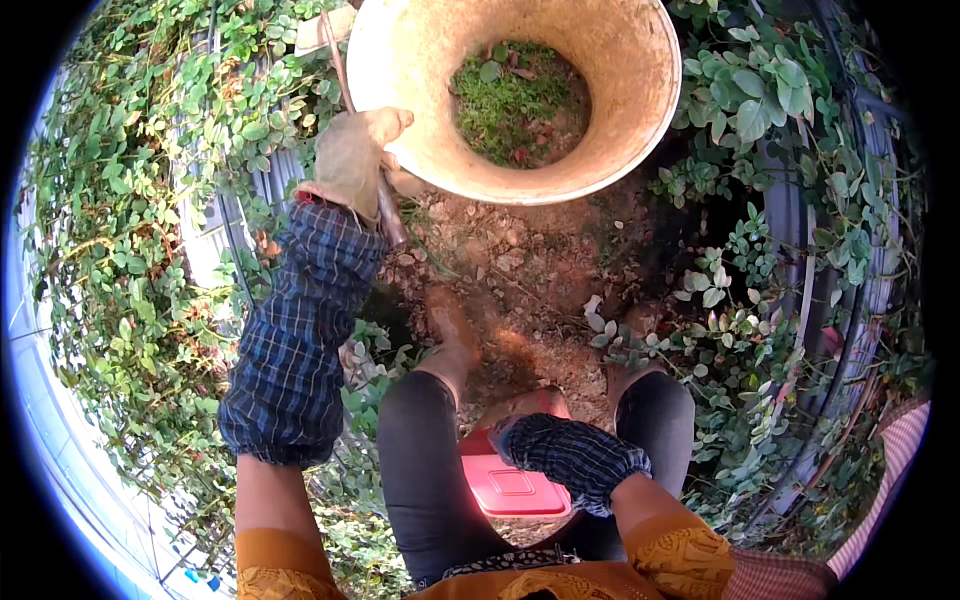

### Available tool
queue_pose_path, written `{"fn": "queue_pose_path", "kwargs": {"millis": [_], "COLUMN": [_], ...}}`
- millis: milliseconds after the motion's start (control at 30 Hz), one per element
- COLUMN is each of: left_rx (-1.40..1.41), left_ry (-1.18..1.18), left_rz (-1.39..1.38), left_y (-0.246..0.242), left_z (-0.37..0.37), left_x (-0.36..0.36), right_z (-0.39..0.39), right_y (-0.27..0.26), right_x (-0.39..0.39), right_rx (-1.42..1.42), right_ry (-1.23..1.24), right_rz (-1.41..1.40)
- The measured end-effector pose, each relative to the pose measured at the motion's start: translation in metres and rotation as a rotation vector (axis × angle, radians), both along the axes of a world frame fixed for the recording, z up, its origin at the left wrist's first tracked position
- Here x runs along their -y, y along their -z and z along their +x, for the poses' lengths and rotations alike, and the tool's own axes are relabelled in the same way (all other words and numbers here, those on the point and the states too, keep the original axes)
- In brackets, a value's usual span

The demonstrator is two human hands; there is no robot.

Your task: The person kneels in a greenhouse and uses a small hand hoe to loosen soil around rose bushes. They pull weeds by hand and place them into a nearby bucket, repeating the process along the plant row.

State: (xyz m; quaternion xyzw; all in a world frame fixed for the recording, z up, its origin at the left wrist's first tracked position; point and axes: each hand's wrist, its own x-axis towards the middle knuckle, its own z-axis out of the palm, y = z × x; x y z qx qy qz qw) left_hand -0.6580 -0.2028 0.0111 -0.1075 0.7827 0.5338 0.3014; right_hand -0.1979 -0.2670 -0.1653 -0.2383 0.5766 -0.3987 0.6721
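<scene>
My left hand [358,161], in a pale, soiled glove, grips the rim of a large whitish bucket [622,154] at the top of the view. A tool with a long thin handle [391,214] also lies at this hand, its flat pale head [322,30] beside the bucket; whether the fingers close on it I cannot tell. Inside the bucket are small green weeds [514,97] and some leaves. Low between my knees, my right hand [525,412] is at a pink plastic stool [517,487]; its fingers are partly hidden, and its hold is unclear.
Leafy plants [127,247] crowd the left side, and more leafy plants [757,105] stand at the right over grey plastic sheeting [787,210]. Bare soil with dry leaves [517,255] lies between my feet and the bucket. A checked cloth [900,450] shows at the lower right.
</scene>
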Motion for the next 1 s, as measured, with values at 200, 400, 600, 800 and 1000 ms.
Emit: {"fn": "queue_pose_path", "kwargs": {"millis": [200,400,600,800,1000], "left_rx": [-0.278,-0.278,-0.278,-0.373,-0.197], "left_ry": [0.238,-0.139,-0.358,-0.815,-0.834], "left_rz": [-0.098,0.202,0.209,0.396,0.416], "left_y": [0.076,0.07,-0.033,-0.014,-0.007], "left_z": [-0.072,-0.054,0.107,0.177,0.175], "left_x": [0.04,0.083,0.15,0.182,0.208], "right_z": [-0.058,-0.103,-0.243,-0.37,-0.444], "right_y": [0.058,0.101,0.14,0.242,0.217], "right_x": [0.015,0.029,0.034,0.04,0.021], "right_rx": [-0.043,-0.073,-0.839,-2.397,-1.712], "right_ry": [-0.113,-0.306,-0.103,-0.861,-0.306], "right_rz": [-0.033,-0.14,0.293,0.226,0.139]}}
